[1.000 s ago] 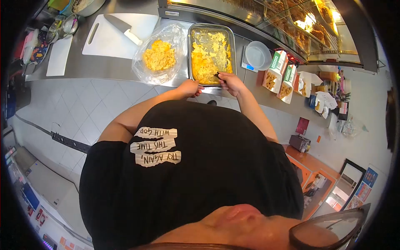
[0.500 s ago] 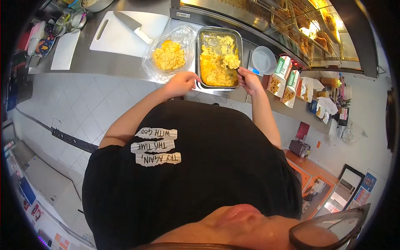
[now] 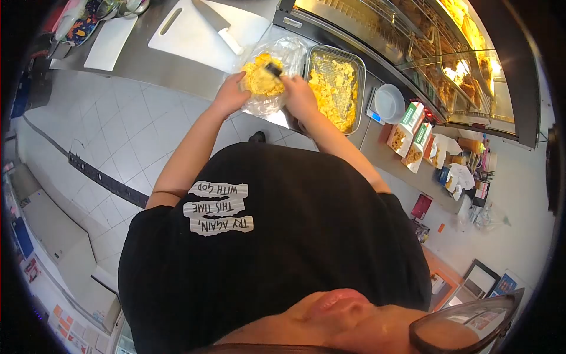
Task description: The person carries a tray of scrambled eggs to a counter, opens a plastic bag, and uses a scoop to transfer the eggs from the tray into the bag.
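My right hand (image 3: 299, 95) is closed round a dark utensil (image 3: 273, 69), its black end over the yellow food; its exact kind is blurred. That mashed-looking yellow food (image 3: 259, 84) lies in a clear plastic bag (image 3: 289, 50) spread open on the counter. On the bag's near left edge, my left hand (image 3: 232, 93) is closed, thumb beside the food. Just right of the bag stands a rectangular glass dish (image 3: 361, 97) with more yellow food, spread thin at its far end and thicker near me.
A white cutting board (image 3: 177, 38) carries a knife (image 3: 217, 23) at the back left. Right of the dish are a round translucent tub (image 3: 389, 103) and several food-filled cartons (image 3: 407, 127). Behind stands a lit glass display case (image 3: 377, 35). A white sheet (image 3: 111, 42) lies far left.
My right hand has moved left from the dish to over the bag with the utensil. My left hand has come up onto the bag's edge. Less food shows at the dish's far end.
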A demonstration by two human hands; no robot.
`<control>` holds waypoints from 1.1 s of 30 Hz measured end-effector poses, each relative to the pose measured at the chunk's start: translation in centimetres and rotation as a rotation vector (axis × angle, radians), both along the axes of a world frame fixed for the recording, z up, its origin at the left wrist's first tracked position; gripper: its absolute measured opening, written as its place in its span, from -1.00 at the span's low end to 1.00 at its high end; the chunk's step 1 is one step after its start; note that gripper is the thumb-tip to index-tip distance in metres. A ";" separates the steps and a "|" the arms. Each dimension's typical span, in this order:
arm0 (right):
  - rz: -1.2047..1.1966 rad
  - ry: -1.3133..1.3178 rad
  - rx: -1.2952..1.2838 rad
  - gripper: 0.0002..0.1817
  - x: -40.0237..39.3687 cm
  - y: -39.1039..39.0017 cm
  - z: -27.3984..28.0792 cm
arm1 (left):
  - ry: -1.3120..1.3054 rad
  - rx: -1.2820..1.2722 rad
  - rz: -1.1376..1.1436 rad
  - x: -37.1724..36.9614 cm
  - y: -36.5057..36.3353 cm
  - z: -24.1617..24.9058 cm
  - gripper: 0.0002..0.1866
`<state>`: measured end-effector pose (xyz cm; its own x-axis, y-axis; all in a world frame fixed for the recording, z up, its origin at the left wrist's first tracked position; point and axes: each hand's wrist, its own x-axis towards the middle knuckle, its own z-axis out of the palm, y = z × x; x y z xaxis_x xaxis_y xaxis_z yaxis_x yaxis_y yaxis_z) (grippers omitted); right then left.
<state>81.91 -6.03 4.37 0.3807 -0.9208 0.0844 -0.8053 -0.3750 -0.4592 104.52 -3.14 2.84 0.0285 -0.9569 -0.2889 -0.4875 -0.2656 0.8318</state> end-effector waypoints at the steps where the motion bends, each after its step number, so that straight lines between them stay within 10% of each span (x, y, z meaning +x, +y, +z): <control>1: 0.033 0.063 -0.022 -0.66 0.8 0.2 -0.9 | -0.005 -0.058 -0.016 -0.2 0.2 0.4 -0.33; 18: 0.093 -0.091 -0.311 -0.60 -0.2 0.0 0.2 | -0.291 -0.095 -0.081 -0.9 0.7 3.8 -0.29; 23: -0.186 -0.546 0.194 -0.76 -1.1 0.0 0.1 | -0.686 -0.461 0.041 -3.3 1.7 6.1 -0.42; 26: -0.345 -1.000 0.633 -0.78 -3.7 -0.5 -0.3 | -0.313 -0.781 0.069 -5.2 1.5 8.0 -0.62; 30: -0.427 -1.459 0.925 -0.82 -10.4 -1.2 1.2 | 0.262 -0.221 -0.201 -9.5 3.9 8.3 -0.80; 33: -0.363 -1.097 0.885 -0.80 -15.8 -2.0 1.5 | 0.126 0.299 -0.582 -12.0 4.1 1.5 -0.69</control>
<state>66.11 -8.00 5.92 0.2390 -0.8544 -0.4614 0.1088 0.4958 -0.8616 92.49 0.94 4.35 -0.5203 -0.6837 -0.5117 -0.5248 -0.2168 0.8232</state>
